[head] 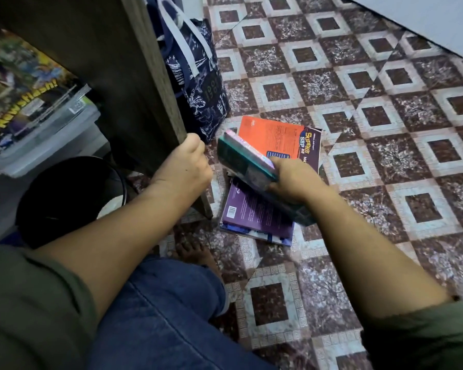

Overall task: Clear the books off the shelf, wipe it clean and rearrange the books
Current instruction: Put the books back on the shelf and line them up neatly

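My left hand [187, 161] clutches the dark wooden shelf panel [134, 76]; beside that panel my right hand [292, 180] clamps thin teal-covered paperback books [241, 158], probably light, floppy and slippery, best pinched near the spines.

Navy white-printed tote bag [198, 84] upright on brown-and-white patterned tile floor [358, 108]. Black round stool [70, 198] at lower left, clear plastic box [48, 140] beyond it. Grey panel [425, 20] at upper right.
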A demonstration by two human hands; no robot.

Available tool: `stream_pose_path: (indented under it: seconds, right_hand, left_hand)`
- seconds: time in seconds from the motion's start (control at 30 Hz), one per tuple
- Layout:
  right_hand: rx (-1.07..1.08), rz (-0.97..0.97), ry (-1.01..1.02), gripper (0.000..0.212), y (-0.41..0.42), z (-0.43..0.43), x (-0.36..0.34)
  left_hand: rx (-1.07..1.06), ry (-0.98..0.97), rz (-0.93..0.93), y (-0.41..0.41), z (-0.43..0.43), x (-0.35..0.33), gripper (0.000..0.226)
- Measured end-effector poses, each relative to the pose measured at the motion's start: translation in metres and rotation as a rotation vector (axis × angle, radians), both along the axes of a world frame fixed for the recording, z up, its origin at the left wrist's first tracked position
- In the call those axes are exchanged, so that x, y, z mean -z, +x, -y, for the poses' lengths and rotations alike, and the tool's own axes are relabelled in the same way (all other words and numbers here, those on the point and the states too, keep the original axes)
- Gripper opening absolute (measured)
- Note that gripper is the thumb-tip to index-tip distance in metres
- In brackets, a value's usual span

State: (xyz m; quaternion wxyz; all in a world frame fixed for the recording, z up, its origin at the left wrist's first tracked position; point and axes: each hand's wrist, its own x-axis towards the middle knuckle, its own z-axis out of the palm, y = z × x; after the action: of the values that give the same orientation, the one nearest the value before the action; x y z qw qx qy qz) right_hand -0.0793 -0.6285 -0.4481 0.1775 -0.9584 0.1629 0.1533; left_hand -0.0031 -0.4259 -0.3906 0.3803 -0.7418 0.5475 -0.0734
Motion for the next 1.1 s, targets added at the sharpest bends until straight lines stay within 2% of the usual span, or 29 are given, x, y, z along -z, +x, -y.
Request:
stream_pose_path:
  seconds: [0.03, 0.1, 0.17, 0.23, 0.27, 0.3, 0.37, 0.4, 0.47, 0.6, 0.7, 0.77, 0.9, 1.03, 1.1]
  right_hand:
    - [-0.035, 0.010, -0.051, 0.028, -0.001, -0.004, -0.002]
    - [-0.092, -0.002, -0.119, 0.029, -0.007, -0.013, -0.016]
    - [-0.148, -0.047, -0.133, 0.031, -0.017, -0.019, -0.035]
    - [-0.221, -0.116, -0.104, 0.033, -0.029, -0.026, -0.054]
    - [-0.260, -0.145, -0.077, 0.034, -0.035, -0.030, -0.063]
    - [-0.300, -0.165, -0.054, 0.036, -0.041, -0.035, -0.070]
    - [-0.373, -0.157, -0.041, 0.039, -0.051, -0.046, -0.081]
    - [-0.399, -0.133, -0.043, 0.039, -0.055, -0.050, -0.085]
    - [-0.421, -0.085, -0.044, 0.038, -0.062, -0.062, -0.090]
    - [-0.402, 0.071, -0.070, 0.032, -0.071, -0.089, -0.095]
    - [-0.432, 0.141, -0.175, 0.036, -0.065, -0.107, -0.111]
    - [-0.475, 0.211, -0.167, 0.033, -0.054, -0.127, -0.132]
    - [-0.614, 0.524, -0.149, 0.027, -0.023, -0.190, -0.188]
    - [-0.674, 0.917, -0.205, 0.030, 0.016, -0.259, -0.238]
    - [-0.721, 0.990, -0.174, 0.033, 0.041, -0.295, -0.246]
  left_hand:
    - [-0.010, -0.022, 0.021, -0.001, -0.001, -0.003, 0.038]
    - [0.035, -0.238, 0.030, -0.002, -0.004, -0.001, 0.034]
    - [0.028, -0.488, -0.111, -0.006, -0.006, 0.004, 0.033]
    - [0.014, -0.582, -0.263, -0.012, -0.007, 0.001, 0.041]
    - [0.011, -0.531, -0.366, -0.015, -0.008, 0.000, 0.046]
    - [-0.053, -0.401, -0.485, -0.019, -0.010, -0.006, 0.056]
    - [-0.263, -0.137, -0.644, -0.025, -0.013, -0.018, 0.067]
    - [-0.344, -0.069, -0.682, -0.028, -0.015, -0.026, 0.061]
    - [-0.416, -0.079, -0.716, -0.035, -0.020, -0.041, 0.045]
    - [-0.469, -0.152, -0.647, -0.045, -0.061, -0.069, 0.031]
    - [-0.549, -0.212, -0.582, -0.046, -0.108, -0.106, 0.027]
    - [-0.604, -0.259, -0.492, -0.046, -0.146, -0.135, 0.027]
    - [-0.720, -0.403, -0.228, -0.059, -0.223, -0.199, 0.025]
    - [-0.837, -0.643, 0.039, -0.075, -0.295, -0.238, 0.020]
    - [-0.894, -0.710, 0.157, -0.077, -0.326, -0.241, 0.027]
